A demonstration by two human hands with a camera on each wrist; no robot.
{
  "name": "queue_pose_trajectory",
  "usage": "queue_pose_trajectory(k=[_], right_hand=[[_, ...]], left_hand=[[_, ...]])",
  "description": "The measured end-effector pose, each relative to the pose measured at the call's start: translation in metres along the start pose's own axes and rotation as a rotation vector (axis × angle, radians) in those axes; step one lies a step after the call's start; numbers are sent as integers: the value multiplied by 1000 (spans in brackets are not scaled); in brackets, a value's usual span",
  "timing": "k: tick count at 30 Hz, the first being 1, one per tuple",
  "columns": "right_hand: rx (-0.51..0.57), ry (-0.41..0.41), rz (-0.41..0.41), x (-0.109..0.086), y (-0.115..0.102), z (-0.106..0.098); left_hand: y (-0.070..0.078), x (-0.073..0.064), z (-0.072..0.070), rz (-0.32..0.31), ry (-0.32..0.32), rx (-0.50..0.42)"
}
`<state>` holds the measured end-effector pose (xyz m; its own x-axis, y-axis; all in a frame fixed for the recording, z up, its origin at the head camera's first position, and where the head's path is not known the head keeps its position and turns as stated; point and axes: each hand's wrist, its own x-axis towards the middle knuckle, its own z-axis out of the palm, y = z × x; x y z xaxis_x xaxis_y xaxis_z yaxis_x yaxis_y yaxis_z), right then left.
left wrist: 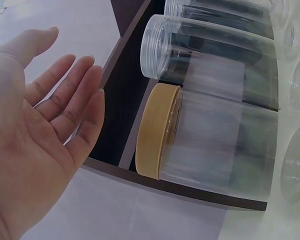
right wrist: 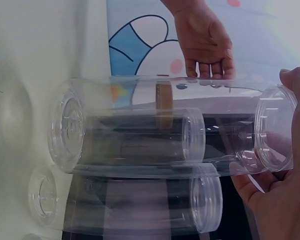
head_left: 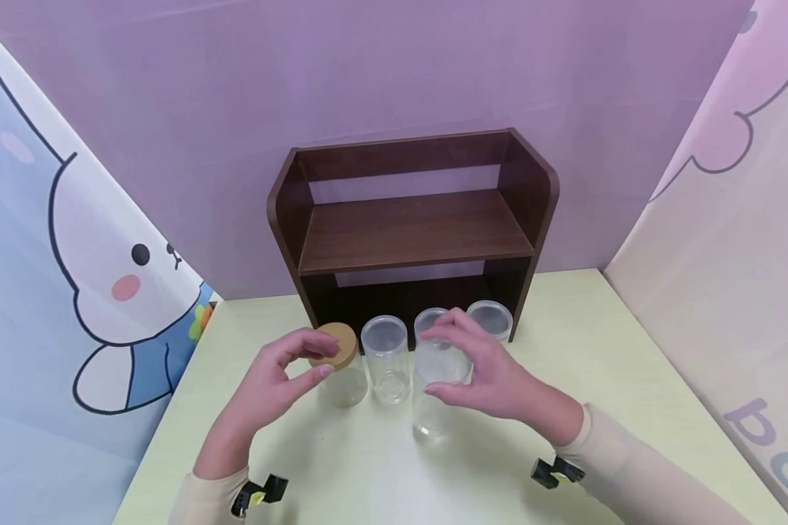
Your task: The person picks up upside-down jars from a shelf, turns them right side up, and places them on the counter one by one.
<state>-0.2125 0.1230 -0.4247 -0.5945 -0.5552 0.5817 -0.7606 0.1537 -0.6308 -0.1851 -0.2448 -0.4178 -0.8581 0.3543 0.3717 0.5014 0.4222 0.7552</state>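
My right hand (head_left: pixel 486 368) curves its thumb and fingers round the top of a tall clear jar (head_left: pixel 432 423), in front of the row. In the right wrist view this jar (right wrist: pixel 230 97) is upright relative to the table; whether its base touches the table I cannot tell. My left hand (head_left: pixel 279 375) hovers beside a clear jar with a tan lid (head_left: pixel 343 344), its fingers relaxed. The left wrist view shows that palm (left wrist: pixel 35 135) holding nothing and apart from the tan lid (left wrist: pixel 152 132).
Clear jars (head_left: pixel 386 339) (head_left: pixel 490 319) stand in a row before a dark brown two-tier shelf (head_left: pixel 414 230), one (head_left: pixel 431 319) partly behind my right hand. The pale tabletop (head_left: pixel 597 350) meets printed cloth walls (head_left: pixel 716 292) at its sides.
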Motion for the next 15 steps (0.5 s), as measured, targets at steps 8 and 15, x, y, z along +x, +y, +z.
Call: queue_pose_trajectory(k=[8,15], right_hand=[[-27,-22,16,2,4,9],[-52,-37,1,4,5,15]], left_hand=[[-4,0,-2,6,9,-2],[-8,0,-3,6,18,-3]])
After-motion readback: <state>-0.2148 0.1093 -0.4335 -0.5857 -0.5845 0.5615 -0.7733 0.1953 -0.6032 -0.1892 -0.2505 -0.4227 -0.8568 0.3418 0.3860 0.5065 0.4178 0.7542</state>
